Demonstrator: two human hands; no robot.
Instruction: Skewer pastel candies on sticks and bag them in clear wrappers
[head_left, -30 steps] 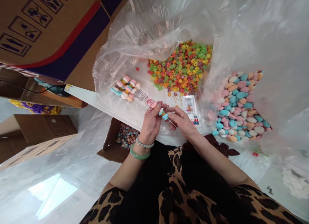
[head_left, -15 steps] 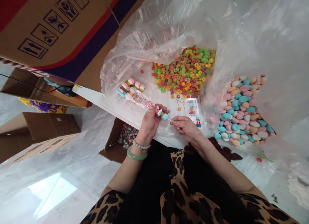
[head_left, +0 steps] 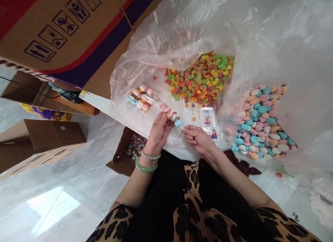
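Note:
My left hand (head_left: 159, 130), with a beaded bracelet and a green bangle, closes round the upper part of a candy skewer (head_left: 177, 123). Pink, white and blue candies show on it, and a clear printed wrapper (head_left: 160, 102) runs from its upper end beyond my fingers. How far the wrapper covers the candies I cannot make out. Fingertips of my right hand (head_left: 199, 138) pinch the skewer's white stick (head_left: 182, 127) at the lower end. Several finished-looking candy skewers (head_left: 140, 97) lie side by side just past the wrapper.
Ring gummies (head_left: 200, 78) are heaped on plastic sheeting (head_left: 145, 51) at the back. Pastel oval candies (head_left: 262, 120) lie to the right. Flat printed wrappers (head_left: 208, 118) rest near my right hand. An open carton (head_left: 125, 144) of wrapped sweets stands below the table edge; a large box (head_left: 65, 33) rises at left.
The printed wrapper now shows more above my left fingers, and my left hand has moved slightly down. The right hand still pinches the stick. The view has shifted a little.

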